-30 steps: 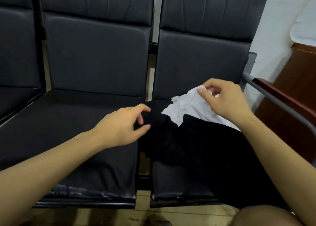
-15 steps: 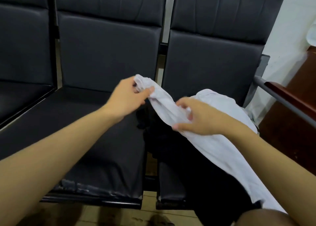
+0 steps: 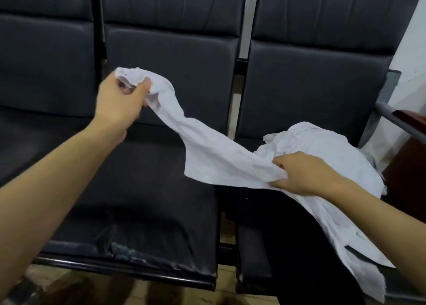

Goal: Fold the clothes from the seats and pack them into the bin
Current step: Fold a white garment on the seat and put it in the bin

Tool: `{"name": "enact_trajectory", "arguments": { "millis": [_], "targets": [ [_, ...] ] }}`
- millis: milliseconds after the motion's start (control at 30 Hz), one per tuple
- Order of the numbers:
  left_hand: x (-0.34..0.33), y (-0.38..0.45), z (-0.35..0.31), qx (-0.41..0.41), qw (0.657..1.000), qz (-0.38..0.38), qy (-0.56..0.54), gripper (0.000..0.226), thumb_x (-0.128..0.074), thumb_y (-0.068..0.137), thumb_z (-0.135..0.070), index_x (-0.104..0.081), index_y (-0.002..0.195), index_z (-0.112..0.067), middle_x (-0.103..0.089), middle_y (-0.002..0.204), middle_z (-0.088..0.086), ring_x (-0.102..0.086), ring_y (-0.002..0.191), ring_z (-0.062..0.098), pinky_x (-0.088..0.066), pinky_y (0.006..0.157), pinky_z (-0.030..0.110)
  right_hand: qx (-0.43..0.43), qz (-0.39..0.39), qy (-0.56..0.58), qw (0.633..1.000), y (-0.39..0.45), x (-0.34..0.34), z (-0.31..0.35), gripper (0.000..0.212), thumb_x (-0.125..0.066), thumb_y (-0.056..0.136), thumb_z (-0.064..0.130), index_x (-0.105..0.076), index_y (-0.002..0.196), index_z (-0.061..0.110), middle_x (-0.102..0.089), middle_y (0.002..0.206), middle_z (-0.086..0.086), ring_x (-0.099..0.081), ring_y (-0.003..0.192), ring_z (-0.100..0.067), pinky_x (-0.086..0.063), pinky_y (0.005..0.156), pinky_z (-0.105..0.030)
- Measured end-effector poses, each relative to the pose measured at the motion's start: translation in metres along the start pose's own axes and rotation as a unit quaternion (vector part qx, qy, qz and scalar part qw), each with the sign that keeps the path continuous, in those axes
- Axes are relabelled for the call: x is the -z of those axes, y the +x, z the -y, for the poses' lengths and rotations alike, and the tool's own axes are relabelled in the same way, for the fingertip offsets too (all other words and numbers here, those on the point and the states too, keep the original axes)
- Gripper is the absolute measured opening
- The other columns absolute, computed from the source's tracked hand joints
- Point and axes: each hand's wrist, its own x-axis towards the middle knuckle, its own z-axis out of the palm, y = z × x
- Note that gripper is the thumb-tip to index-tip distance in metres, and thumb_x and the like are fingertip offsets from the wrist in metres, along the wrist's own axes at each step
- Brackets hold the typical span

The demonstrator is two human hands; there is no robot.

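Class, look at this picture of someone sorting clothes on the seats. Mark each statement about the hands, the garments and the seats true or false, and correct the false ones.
1. The left hand grips one end of the white garment. True.
2. The right hand is empty and rests on the seat. False: it pinches the white garment, held above the seat.
3. A black garment lies on the right seat, under the white one. True.
4. The white garment is neatly folded into a square. False: it is crumpled and stretched out between the hands.
5. The middle seat has a pile of clothes on it. False: no clothes lie on its cushion.
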Motion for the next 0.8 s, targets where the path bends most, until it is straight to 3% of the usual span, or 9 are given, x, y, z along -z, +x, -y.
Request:
{"name": "enact_trajectory", "arguments": {
  "millis": [67,167,233,333,500,600,667,733,800],
  "targets": [
    [-0.010,-0.015,0.004,-0.027,0.997,0.072,0.032,0.020,-0.070,0.099,-0.031,-0.064,0.112,-0.017,-0.072,0.098,-0.001,-0.066,0.074,-0.001,-0.046,0.054,0.010,-0.001,-0.040,0.060,0.997,0.004,0.009,0.001,0.019,-0.065,0.092,0.059,-0.061,0.091,0.041,-0.068,0.095,0.017,-0.063,0.087,-0.008,-0.048,0.067,-0.029],
    [-0.017,-0.024,0.004,-0.050,0.990,0.127,0.041,0.021,-0.074,0.096,-0.028,-0.062,0.112,-0.020,-0.071,0.097,-0.005,-0.065,0.077,-0.005,-0.047,0.058,0.009,0.015,-0.060,0.089,0.994,0.008,0.018,0.008,0.014,-0.065,0.097,0.047,-0.059,0.086,0.042,-0.070,0.095,0.016,-0.062,0.081,-0.005,-0.043,0.062,-0.024],
    [-0.015,-0.020,-0.001,-0.048,0.991,0.125,0.029,0.026,-0.076,0.095,-0.026,-0.062,0.115,-0.020,-0.071,0.101,-0.004,-0.065,0.081,-0.001,-0.048,0.059,0.011,0.033,-0.076,0.126,0.989,0.008,0.023,0.011,0.010,-0.066,0.098,0.043,-0.062,0.088,0.040,-0.071,0.096,0.016,-0.059,0.077,0.000,-0.040,0.062,-0.019],
    [-0.012,-0.005,-0.016,-0.059,0.993,0.101,-0.005,0.031,-0.077,0.093,-0.022,-0.061,0.119,-0.015,-0.071,0.102,-0.001,-0.066,0.084,0.008,-0.048,0.057,0.013,0.049,-0.159,0.222,0.961,0.012,0.052,0.016,0.005,-0.067,0.099,0.036,-0.070,0.095,0.034,-0.071,0.089,0.014,-0.060,0.075,0.000,-0.039,0.064,-0.014],
    [-0.018,0.033,-0.077,-0.098,0.990,0.096,-0.024,0.036,-0.070,0.093,-0.009,-0.061,0.127,-0.015,-0.075,0.106,0.000,-0.063,0.078,0.004,-0.049,0.055,0.016,0.050,-0.284,0.294,0.911,0.035,0.138,0.013,0.011,-0.066,0.100,0.033,-0.074,0.102,0.025,-0.071,0.090,0.009,-0.066,0.084,-0.006,-0.044,0.066,-0.017],
    [-0.017,0.044,-0.105,-0.109,0.988,0.100,-0.040,0.031,-0.073,0.094,-0.022,-0.066,0.124,-0.020,-0.077,0.104,0.000,-0.067,0.081,0.004,-0.052,0.060,0.018,0.020,-0.281,0.283,0.917,0.047,0.183,0.005,0.014,-0.065,0.101,0.036,-0.073,0.107,0.026,-0.073,0.100,0.006,-0.068,0.094,-0.015,-0.046,0.072,-0.024],
    [-0.018,0.042,-0.109,-0.100,0.988,0.106,-0.041,0.021,-0.072,0.097,-0.034,-0.070,0.116,-0.025,-0.075,0.091,-0.005,-0.066,0.078,0.002,-0.052,0.060,0.018,0.023,-0.221,0.240,0.945,0.050,0.196,0.007,0.021,-0.065,0.100,0.040,-0.070,0.118,0.029,-0.070,0.112,0.008,-0.066,0.104,-0.017,-0.048,0.083,-0.030],
    [-0.024,0.037,-0.104,-0.100,0.986,0.131,-0.016,0.012,-0.069,0.100,-0.036,-0.072,0.108,-0.027,-0.073,0.081,-0.010,-0.065,0.074,-0.001,-0.049,0.056,0.017,0.071,-0.186,0.223,0.954,0.051,0.194,0.024,0.042,-0.068,0.097,0.047,-0.061,0.136,0.034,-0.064,0.122,0.013,-0.065,0.109,-0.014,-0.049,0.090,-0.032],
    [-0.031,0.030,-0.097,-0.115,0.973,0.196,0.029,0.007,-0.065,0.102,-0.030,-0.071,0.104,-0.028,-0.075,0.082,-0.011,-0.065,0.074,0.000,-0.048,0.058,0.018,0.135,-0.192,0.248,0.940,0.053,0.186,0.050,0.064,-0.070,0.093,0.053,-0.045,0.150,0.038,-0.056,0.126,0.016,-0.065,0.105,-0.008,-0.050,0.091,-0.030]
  ]
}}
